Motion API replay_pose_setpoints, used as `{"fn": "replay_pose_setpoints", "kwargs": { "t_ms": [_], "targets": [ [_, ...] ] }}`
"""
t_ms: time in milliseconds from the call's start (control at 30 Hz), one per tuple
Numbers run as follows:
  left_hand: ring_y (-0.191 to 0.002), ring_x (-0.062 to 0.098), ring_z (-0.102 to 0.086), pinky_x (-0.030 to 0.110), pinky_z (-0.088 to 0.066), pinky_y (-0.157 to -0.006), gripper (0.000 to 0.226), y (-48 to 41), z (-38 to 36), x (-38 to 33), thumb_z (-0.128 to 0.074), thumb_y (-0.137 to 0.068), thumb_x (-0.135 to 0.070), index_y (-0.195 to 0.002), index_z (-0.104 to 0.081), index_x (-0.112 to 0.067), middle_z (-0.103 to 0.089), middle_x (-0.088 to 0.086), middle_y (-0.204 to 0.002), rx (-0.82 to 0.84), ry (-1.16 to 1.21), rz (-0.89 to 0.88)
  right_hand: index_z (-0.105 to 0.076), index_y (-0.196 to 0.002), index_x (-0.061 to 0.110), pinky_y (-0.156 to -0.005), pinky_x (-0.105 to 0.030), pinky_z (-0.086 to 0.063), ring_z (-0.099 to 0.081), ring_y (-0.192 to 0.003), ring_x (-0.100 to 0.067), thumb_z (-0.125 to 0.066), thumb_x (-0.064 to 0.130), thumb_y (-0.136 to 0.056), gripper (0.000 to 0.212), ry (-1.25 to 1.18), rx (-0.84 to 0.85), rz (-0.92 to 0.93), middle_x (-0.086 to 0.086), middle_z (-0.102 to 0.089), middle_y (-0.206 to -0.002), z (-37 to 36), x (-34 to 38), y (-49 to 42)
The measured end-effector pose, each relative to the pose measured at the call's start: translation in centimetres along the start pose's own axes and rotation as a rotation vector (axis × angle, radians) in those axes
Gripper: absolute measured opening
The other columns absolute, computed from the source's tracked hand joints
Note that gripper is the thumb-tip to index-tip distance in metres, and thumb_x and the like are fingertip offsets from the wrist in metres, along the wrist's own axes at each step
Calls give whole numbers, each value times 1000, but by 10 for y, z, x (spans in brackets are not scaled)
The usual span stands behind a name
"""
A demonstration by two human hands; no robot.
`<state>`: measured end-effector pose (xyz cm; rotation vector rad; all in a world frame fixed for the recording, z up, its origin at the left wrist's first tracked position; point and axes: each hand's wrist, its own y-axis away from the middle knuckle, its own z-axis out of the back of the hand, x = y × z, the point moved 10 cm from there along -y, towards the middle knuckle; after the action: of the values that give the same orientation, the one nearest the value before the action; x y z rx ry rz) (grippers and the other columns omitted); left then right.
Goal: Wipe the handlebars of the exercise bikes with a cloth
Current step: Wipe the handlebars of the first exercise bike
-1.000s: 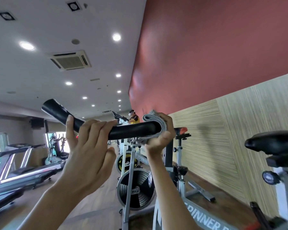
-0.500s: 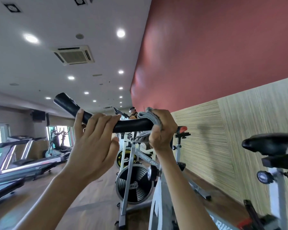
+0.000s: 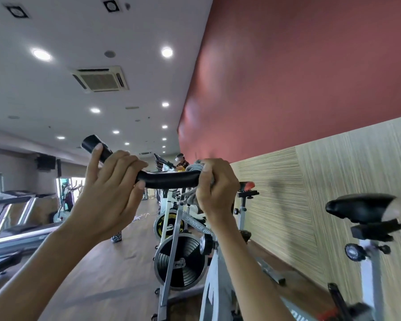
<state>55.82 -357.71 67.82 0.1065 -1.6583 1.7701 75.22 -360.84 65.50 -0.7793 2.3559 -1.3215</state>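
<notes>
I read this as the middle of a wiping stroke on the nearest bike. The black handlebar (image 3: 169,179) runs across the centre of the head view, high up near eye level, and its left end bends upward and away.

My left hand (image 3: 109,184) is wrapped over that left part. The fingers curl across the top of the bar and the thumb lies up along the bent end, so this hand steadies the bar and does no cleaning. My right hand (image 3: 218,184) is closed round the right end with the grey cloth (image 3: 193,167) bunched inside the grip. A fold pokes out above the knuckles and a loose tail hangs just under the bar. The cloth therefore sits between palm and bar at the right end, apart from the left hand, with a bare black stretch between the two.

The bar's right tip is hidden behind the right hand, so I can only suppose the cloth covers it.

My judgement is that the right end is the part being rubbed, and the middle stretch and the left bend are what the cloth has to reach next. That calls for a firm squeeze and a slide leftward along the bar, with a roll of the wrist so the underside gets contact too. The left hand will have to let go or move before the cloth can reach the bend.

Below the bar I see this bike's flywheel (image 3: 180,262), and a separate saddle (image 3: 359,207) stands at the right by the striped wall (image 3: 287,193). More bikes line up beyond, so I'd say most of the task lies ahead.
</notes>
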Motion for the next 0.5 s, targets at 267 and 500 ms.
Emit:
{"fn": "replay_pose_setpoints", "kwargs": {
  "t_ms": [267,500],
  "targets": [
    [-112,32,-48,51,-2,-121,44,-1,1,-2,-25,-101,-27,-112,-61,-3,-55,10,-106,-11,54,31,-64,-70,12,-44,-30,-41,-46,-48,-13,-34,45,-98,53,1,288,98,4,-51,-54,-11,-6,-14],
    [-112,30,-47,52,-4,-121,40,-2,1,-2,-27,-100,-26,-110,-59,-4,-56,10,-105,-34,60,36,-61,-68,17,-53,-29,-39,-48,-55,-16,-41,48,-96,47,370,213,284,2,-54,-58,-24,45,-4]
  ]
}}
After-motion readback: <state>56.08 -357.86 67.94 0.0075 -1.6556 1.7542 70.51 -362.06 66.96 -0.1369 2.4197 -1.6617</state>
